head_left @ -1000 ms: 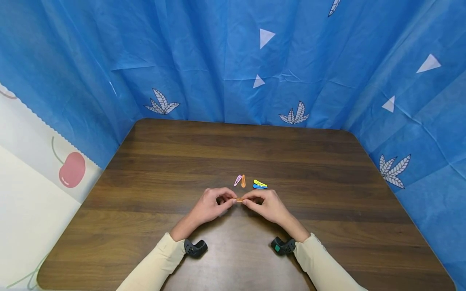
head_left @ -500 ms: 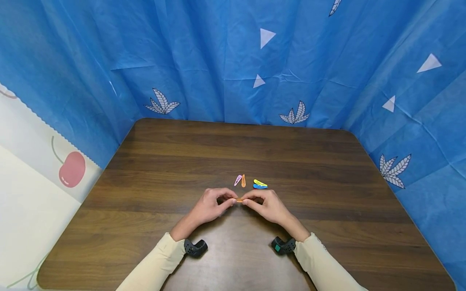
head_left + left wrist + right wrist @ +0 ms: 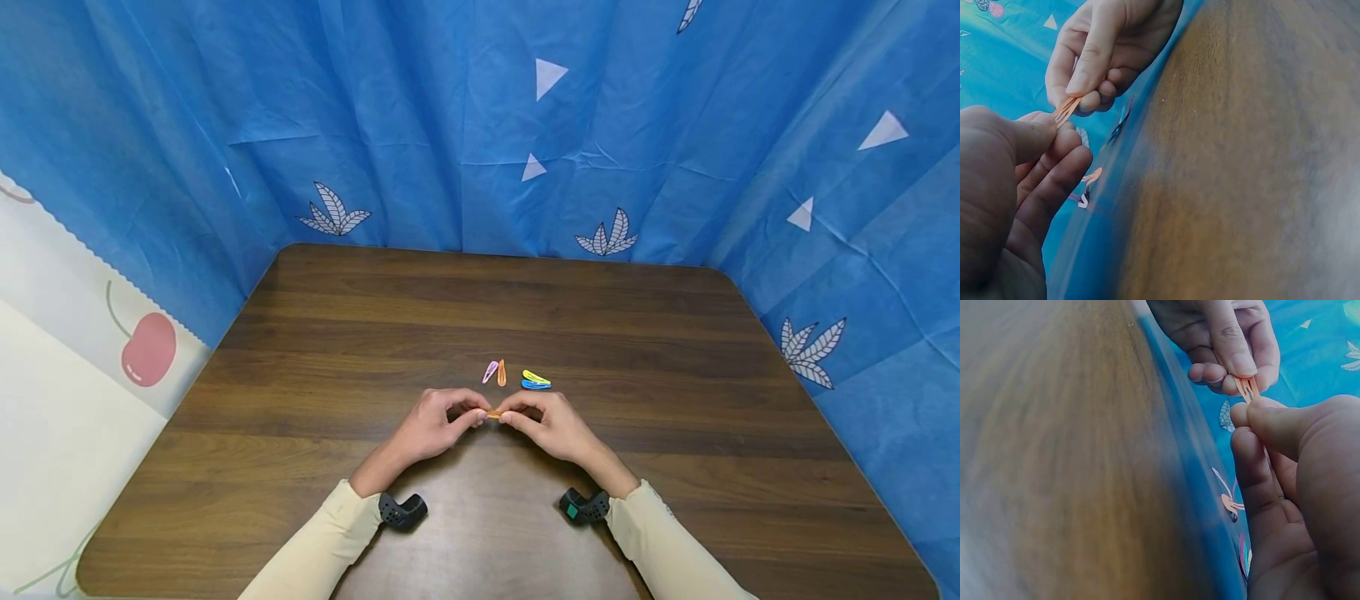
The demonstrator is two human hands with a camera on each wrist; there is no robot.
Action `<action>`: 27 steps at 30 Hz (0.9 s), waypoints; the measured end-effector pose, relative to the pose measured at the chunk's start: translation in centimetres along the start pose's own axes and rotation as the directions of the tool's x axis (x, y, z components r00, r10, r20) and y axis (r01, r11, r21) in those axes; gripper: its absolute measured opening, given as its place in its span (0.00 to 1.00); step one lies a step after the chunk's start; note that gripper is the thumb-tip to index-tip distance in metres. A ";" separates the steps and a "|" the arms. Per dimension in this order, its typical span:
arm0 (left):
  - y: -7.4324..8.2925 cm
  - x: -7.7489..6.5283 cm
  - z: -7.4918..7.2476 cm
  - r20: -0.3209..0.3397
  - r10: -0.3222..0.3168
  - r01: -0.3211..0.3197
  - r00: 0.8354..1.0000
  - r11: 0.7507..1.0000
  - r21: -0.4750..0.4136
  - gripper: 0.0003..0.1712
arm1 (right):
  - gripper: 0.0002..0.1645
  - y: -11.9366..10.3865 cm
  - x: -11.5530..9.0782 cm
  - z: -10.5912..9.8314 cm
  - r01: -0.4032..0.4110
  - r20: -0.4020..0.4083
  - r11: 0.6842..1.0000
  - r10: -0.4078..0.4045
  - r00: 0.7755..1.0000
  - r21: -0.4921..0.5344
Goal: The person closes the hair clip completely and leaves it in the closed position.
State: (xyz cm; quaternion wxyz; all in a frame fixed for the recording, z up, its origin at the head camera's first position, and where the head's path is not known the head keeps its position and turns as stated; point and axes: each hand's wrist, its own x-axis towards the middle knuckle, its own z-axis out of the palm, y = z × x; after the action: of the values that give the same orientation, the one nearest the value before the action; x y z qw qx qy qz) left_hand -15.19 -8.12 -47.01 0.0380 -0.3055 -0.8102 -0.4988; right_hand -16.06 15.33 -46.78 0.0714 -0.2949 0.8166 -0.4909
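Between my two hands is an orange snap hair clip [image 3: 493, 414], pinched at both ends just above the table. Thumb and index finger of my left hand [image 3: 437, 425] grip one end; those of my right hand [image 3: 552, 425] grip the other. In the left wrist view, slits show along the middle of the clip [image 3: 1065, 112], while the fingertips hide its ends. Beyond the hands, a lilac hair clip [image 3: 490, 372] lies beside a second orange hair clip [image 3: 502, 373]. Farther right, a yellow hair clip [image 3: 536, 377] and a blue hair clip [image 3: 536, 385] lie together.
The brown wooden table [image 3: 360, 333] extends around both hands. A blue curtain [image 3: 420, 125] hangs along its back and right sides, with a pale cherry-patterned cloth [image 3: 82, 358] at the left. Dark wrist mounts [image 3: 403, 512] sit below both hands.
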 end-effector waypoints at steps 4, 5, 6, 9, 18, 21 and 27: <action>0.0 0.0 0.1 -0.004 0.000 -0.001 1.000 1.000 -0.017 0.03 | 0.06 -0.1 -0.1 0.0 0.003 0.007 1.000 -0.003 1.000 0.001; 0.1 0.0 0.2 -0.004 -0.006 0.006 1.000 1.000 -0.023 0.03 | 0.06 -0.1 -0.1 0.0 0.002 0.008 1.000 -0.002 1.000 0.000; 0.4 0.0 0.1 -0.003 -0.015 0.015 1.000 1.000 -0.028 0.03 | 0.06 0.0 -0.1 0.0 0.000 0.008 1.000 0.000 1.000 -0.002; 0.5 -0.1 0.2 -0.001 -0.030 0.030 1.000 0.998 -0.047 0.04 | 0.06 0.0 -0.1 -0.1 0.008 0.005 1.000 -0.008 1.000 -0.007; 0.1 0.0 0.3 0.007 -0.020 0.020 1.000 1.000 -0.011 0.03 | 0.06 -2.0 -0.3 0.0 -0.029 -0.027 0.999 0.029 0.999 -0.018; 0.1 0.0 0.3 0.003 -0.019 0.019 1.000 1.000 0.004 0.03 | 0.06 -0.8 -0.2 0.1 -0.030 -0.029 0.999 0.029 0.999 -0.027; 0.0 0.1 0.4 0.010 -0.029 0.029 1.000 0.999 -0.021 0.04 | 0.06 0.5 0.0 0.1 -0.001 -0.032 0.999 0.000 0.999 -0.037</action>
State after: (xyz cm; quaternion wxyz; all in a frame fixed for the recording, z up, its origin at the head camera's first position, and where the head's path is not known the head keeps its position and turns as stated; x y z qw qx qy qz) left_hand -15.19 -7.77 -47.12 0.0238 -0.2966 -0.8095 -0.5062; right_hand -16.19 15.47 -47.19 0.0528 -0.2882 0.8268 -0.4802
